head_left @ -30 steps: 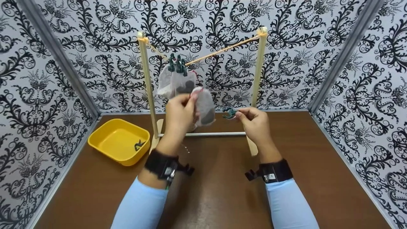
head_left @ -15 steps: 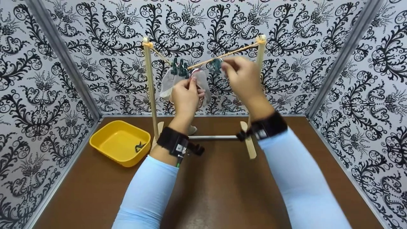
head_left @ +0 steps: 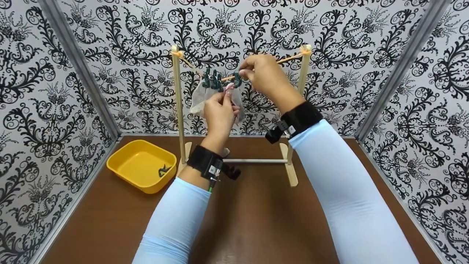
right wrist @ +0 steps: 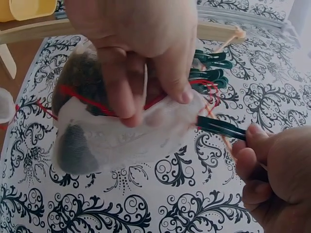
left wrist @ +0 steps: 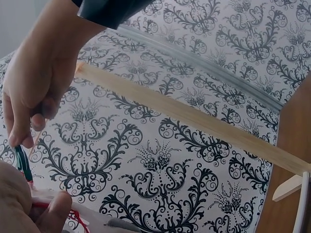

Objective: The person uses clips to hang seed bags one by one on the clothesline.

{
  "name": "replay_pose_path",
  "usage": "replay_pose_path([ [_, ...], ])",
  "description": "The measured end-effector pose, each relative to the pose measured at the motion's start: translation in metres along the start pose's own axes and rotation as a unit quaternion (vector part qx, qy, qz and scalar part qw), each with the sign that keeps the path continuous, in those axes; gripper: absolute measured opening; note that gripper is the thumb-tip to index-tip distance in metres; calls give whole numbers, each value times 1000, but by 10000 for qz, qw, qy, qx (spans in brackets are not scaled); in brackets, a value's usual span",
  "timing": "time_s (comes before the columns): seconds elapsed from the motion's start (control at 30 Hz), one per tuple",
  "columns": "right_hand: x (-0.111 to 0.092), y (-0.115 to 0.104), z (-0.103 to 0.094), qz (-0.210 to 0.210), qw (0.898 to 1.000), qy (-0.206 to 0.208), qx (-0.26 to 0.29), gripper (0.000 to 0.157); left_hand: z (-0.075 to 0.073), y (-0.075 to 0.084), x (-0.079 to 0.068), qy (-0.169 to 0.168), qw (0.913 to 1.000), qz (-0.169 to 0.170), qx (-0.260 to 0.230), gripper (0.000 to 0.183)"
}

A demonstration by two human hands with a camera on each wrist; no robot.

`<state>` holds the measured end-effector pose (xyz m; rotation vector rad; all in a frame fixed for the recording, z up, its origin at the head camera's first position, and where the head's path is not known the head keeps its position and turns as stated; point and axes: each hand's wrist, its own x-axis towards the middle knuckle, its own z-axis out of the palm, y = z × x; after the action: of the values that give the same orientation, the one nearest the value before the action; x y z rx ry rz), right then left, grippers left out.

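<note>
With thumb and fingers my left hand (head_left: 220, 112) pinches the top edge of a white mesh drawstring bag (right wrist: 131, 133), which has a red cord and a dark lump inside. The bag is held up against the orange line (head_left: 291, 58). My right hand (head_left: 262, 73) pinches a dark green clothespin (right wrist: 221, 127) by its handle end; its tip is at the bag's upper corner by the line. To the left, several green clothespins (head_left: 211, 79) grip the line, and another pale mesh bag (head_left: 198, 97) hangs under them.
Two wooden posts (head_left: 178, 110) carry the line, joined low down by a white rod (head_left: 256, 161). A yellow basin (head_left: 141, 146) stands on the brown table at the left, with a dark clothespin (head_left: 163, 170) inside. Patterned walls (head_left: 366, 73) enclose the table.
My left hand has lifted the mesh bag up to the line. My right hand has raised the clothespin and brought it leftward to the bag's top edge.
</note>
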<state>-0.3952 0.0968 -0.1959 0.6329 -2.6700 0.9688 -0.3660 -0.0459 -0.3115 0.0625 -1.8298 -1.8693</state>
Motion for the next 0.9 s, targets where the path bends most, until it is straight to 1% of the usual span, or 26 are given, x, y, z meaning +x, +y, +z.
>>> replay_pose_path([
  [0.07, 0, 1, 0, -10, 10000, -55, 80, 17, 0, -2, 0, -64, 9999, 43, 75, 26],
  [0.17, 0, 4, 1, -33, 9998, -177, 39, 17, 0, -5, 1, -152, 9998, 67, 122, 25],
  [0.23, 0, 5, 3, -105, 9995, -263, -106, 18, 0, -7, 1, -176, 9997, 52, 163, 23],
  [0.3, 1, 6, 5, -169, 9988, -346, -313, 19, 0, -8, 1, -224, 9993, 107, 276, 22],
  [0.37, 1, 6, 6, -282, 9978, -342, -500, 21, 0, -9, 0, -250, 9989, 148, 374, 21],
  [0.43, 0, 5, 5, -382, 9960, -392, -700, 27, 1, -9, -2, -292, 9985, 219, 403, 21],
  [0.57, -3, 4, 1, -570, 9904, -713, -1041, 46, 0, -9, -4, -337, 9986, 273, 308, 23],
  [0.63, -6, 3, -1, -582, 9886, -893, -1062, 53, 0, -9, -5, -379, 9984, 294, 313, 25],
  [0.7, -9, 5, -1, -616, 9888, -948, -974, 56, -1, -12, -6, -379, 9981, 288, 387, 25],
  [0.77, -15, 9, 0, -645, 9910, -866, -788, 57, -3, -16, -7, -356, 9978, 310, 475, 24],
  [0.83, -22, 17, 4, -812, 9930, -606, -603, 56, -5, -20, -9, -349, 9968, 383, 614, 23],
  [0.9, -33, 27, 9, -984, 9940, -276, -385, 52, -9, -24, -13, -348, 9948, 553, 782, 23],
])
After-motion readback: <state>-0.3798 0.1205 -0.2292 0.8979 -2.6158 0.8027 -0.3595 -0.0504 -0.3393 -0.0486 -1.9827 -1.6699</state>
